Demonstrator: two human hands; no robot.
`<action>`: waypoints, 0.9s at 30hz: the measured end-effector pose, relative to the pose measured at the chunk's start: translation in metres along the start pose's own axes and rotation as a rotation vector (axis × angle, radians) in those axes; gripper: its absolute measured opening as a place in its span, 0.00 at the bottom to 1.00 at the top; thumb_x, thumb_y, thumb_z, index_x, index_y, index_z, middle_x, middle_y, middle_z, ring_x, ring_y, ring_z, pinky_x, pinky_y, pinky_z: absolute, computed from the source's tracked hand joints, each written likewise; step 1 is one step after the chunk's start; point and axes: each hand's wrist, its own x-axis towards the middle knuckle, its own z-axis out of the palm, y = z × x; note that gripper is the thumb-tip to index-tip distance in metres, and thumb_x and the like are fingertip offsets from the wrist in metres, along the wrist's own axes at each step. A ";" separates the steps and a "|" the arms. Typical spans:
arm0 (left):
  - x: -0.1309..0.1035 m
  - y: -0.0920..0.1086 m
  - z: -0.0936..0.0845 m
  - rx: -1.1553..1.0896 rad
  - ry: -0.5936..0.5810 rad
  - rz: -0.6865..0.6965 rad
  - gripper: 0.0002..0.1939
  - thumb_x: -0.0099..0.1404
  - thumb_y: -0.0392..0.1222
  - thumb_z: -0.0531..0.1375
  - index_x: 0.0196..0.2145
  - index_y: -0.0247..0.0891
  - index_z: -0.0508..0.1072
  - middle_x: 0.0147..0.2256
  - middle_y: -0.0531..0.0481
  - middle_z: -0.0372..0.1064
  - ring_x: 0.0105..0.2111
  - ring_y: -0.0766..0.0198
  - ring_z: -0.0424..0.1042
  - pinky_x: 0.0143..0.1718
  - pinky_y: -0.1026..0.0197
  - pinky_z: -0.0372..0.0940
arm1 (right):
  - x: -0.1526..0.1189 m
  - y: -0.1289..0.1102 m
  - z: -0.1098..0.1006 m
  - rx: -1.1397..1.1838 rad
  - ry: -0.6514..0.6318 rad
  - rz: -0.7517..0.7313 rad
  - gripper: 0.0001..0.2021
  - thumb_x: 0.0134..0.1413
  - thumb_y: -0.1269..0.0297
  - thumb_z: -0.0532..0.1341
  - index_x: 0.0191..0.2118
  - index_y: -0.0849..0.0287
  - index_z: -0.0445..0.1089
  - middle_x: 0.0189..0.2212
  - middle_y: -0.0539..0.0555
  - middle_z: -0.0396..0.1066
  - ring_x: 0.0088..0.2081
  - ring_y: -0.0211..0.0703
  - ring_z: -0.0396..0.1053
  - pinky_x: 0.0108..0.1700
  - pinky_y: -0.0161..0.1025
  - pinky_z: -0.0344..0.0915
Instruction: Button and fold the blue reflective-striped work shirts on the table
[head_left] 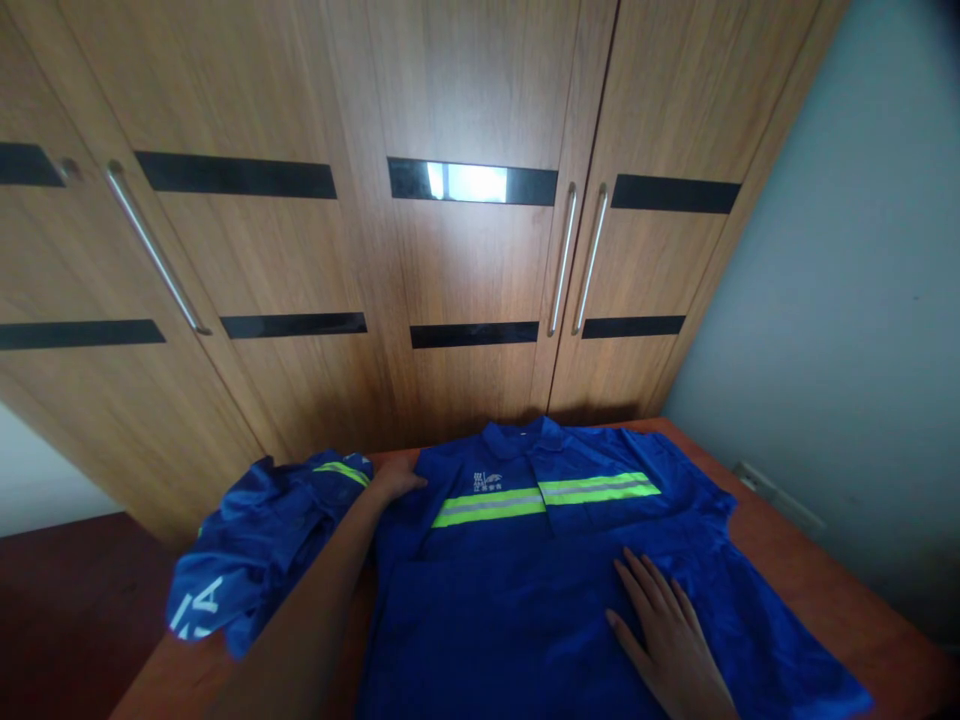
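Note:
A blue work jacket (495, 590) with a yellow-green and grey reflective stripe lies spread out, front side up, its collar toward the wardrobe. White print shows on its chest. My left hand (396, 480) is at the jacket's left shoulder, its fingertips touching the cloth; whether it grips any fabric is hard to see. Flat on the lower right part of the jacket front rests my right hand (664, 625), fingers spread, holding nothing. One sleeve stretches out toward the lower right. Left of my left forearm sits a crumpled blue garment (262, 530) with white lettering and a reflective strip.
Both garments lie on an orange-brown tabletop (832, 590). Behind it stands a wooden wardrobe (472, 260) with metal handles and dark strips. A pale wall (840, 300) with a socket strip (780, 497) borders the right side. Dark red floor (67, 600) shows at lower left.

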 end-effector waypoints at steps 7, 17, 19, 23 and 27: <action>-0.009 0.012 -0.005 -0.136 -0.088 -0.012 0.12 0.61 0.44 0.59 0.39 0.34 0.74 0.38 0.47 0.77 0.42 0.57 0.74 0.44 0.58 0.66 | 0.000 0.000 -0.001 0.005 0.008 -0.002 0.31 0.59 0.45 0.50 0.64 0.54 0.54 0.64 0.54 0.52 0.64 0.56 0.48 0.62 0.60 0.49; -0.012 0.010 -0.009 -0.355 -0.312 -0.021 0.20 0.48 0.49 0.62 0.36 0.32 0.75 0.36 0.43 0.78 0.37 0.52 0.76 0.38 0.56 0.69 | 0.001 -0.002 -0.001 -0.018 -0.016 0.017 0.31 0.59 0.44 0.49 0.63 0.55 0.55 0.64 0.55 0.52 0.64 0.55 0.48 0.62 0.59 0.49; -0.015 0.013 -0.015 -0.389 -0.337 -0.002 0.23 0.49 0.52 0.61 0.39 0.33 0.75 0.38 0.43 0.78 0.38 0.52 0.76 0.39 0.57 0.70 | 0.001 -0.002 -0.001 -0.024 -0.016 0.019 0.31 0.59 0.44 0.48 0.63 0.55 0.56 0.64 0.55 0.52 0.64 0.55 0.48 0.62 0.59 0.48; -0.021 0.021 -0.024 -0.395 -0.357 0.048 0.23 0.50 0.50 0.62 0.42 0.36 0.74 0.39 0.45 0.78 0.40 0.53 0.76 0.39 0.57 0.69 | 0.001 -0.002 0.000 -0.038 -0.026 0.019 0.31 0.59 0.43 0.48 0.63 0.55 0.56 0.64 0.54 0.52 0.64 0.55 0.48 0.62 0.58 0.49; -0.021 0.026 -0.024 -0.315 -0.360 0.121 0.20 0.46 0.42 0.63 0.39 0.36 0.75 0.38 0.48 0.78 0.41 0.53 0.75 0.41 0.58 0.68 | 0.001 -0.001 0.000 -0.048 -0.029 0.015 0.31 0.59 0.43 0.48 0.63 0.55 0.56 0.64 0.54 0.51 0.64 0.54 0.48 0.63 0.58 0.48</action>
